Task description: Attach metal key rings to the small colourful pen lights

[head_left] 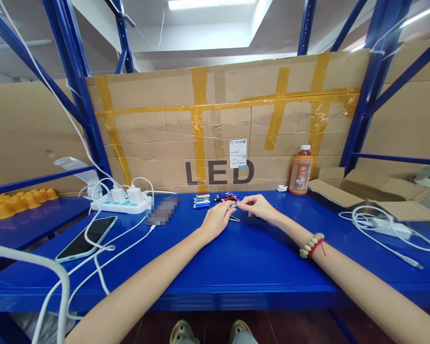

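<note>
My left hand and my right hand meet over the back middle of the blue shelf. Between the left fingertips is a small silvery piece, too small to name. The right thumb and fingers are pinched together at its right end; what they grip is hidden. Just below the fingertips lies a silvery wire loop. Behind the left hand is a pile of short, thin blue and red pieces. Left of that pile, several similar coloured sticks lie in a neat stack.
At left are a white power strip with plugs, a phone, a blurred-out device and white cables. A bottle of orange drink, an open cardboard box and a coiled cable stand right. Taped cardboard closes the back.
</note>
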Available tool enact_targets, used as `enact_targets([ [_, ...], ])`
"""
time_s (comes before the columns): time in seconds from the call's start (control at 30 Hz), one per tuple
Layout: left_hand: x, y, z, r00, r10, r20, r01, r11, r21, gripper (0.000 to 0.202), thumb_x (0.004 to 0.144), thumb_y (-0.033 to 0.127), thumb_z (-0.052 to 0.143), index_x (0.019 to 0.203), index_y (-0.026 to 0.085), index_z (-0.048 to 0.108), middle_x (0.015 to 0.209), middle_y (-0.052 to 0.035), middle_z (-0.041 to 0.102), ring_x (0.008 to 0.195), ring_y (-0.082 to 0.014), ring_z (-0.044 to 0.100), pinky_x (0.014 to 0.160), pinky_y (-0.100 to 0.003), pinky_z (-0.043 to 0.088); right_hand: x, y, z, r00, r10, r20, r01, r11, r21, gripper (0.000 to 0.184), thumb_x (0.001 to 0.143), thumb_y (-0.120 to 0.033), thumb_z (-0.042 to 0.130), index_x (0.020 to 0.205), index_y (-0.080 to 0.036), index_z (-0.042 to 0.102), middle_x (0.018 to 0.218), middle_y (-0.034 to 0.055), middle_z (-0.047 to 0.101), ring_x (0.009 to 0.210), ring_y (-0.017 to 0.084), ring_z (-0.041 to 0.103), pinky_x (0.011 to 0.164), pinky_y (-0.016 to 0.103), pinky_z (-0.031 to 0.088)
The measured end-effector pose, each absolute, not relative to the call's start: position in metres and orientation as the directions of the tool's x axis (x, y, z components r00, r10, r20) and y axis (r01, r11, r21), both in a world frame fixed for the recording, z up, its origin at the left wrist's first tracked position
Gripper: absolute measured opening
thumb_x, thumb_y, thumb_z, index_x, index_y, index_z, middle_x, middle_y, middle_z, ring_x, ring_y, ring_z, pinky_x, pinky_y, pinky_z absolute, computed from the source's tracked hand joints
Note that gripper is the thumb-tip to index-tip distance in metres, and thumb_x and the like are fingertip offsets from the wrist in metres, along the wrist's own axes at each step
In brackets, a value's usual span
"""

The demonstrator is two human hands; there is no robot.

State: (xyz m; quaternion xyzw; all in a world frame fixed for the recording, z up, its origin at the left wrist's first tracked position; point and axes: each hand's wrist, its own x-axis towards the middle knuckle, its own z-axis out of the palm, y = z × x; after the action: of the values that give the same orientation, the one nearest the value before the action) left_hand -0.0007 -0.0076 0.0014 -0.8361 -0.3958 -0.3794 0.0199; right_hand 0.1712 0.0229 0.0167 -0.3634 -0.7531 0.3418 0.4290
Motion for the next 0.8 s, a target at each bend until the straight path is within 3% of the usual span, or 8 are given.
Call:
enact_targets([
  [0.33,0.0002,-0.0117,0.0037,0.427,0.64,0.638,0.669,-0.699,0.253,0.029,0.088,0.027,0.035,0.115,0.024,0.046,0.115,-0.0017,0.053,0.105,-0.0142,0.05,0.09,-0.028,0.04,0.1723,0.0224,0.0177,-0.384,0.848,0.364,0.233,0.471,-0.851,0.043,0.057,-0.054,0.064,0.063,-0.012,0.059,0.056,0.0005,0.049,0.05,0.006,0.04,0.043,0.017,0.035],
  [0.8,-0.0005,-0.0103,0.0019,0.426,0.644,0.636,0.713,-0.671,0.202,0.026,0.089,0.028,0.033,0.11,0.022,0.047,0.107,-0.0022,0.057,0.098,-0.0163,0.053,0.082,-0.028,0.043,0.1705,0.0236,0.0145,-0.38,0.854,0.354,0.234,0.459,-0.857,0.043,0.062,-0.053,0.062,0.062,-0.011,0.054,0.053,-0.0013,0.045,0.047,0.004,0.039,0.042,0.016,0.032],
])
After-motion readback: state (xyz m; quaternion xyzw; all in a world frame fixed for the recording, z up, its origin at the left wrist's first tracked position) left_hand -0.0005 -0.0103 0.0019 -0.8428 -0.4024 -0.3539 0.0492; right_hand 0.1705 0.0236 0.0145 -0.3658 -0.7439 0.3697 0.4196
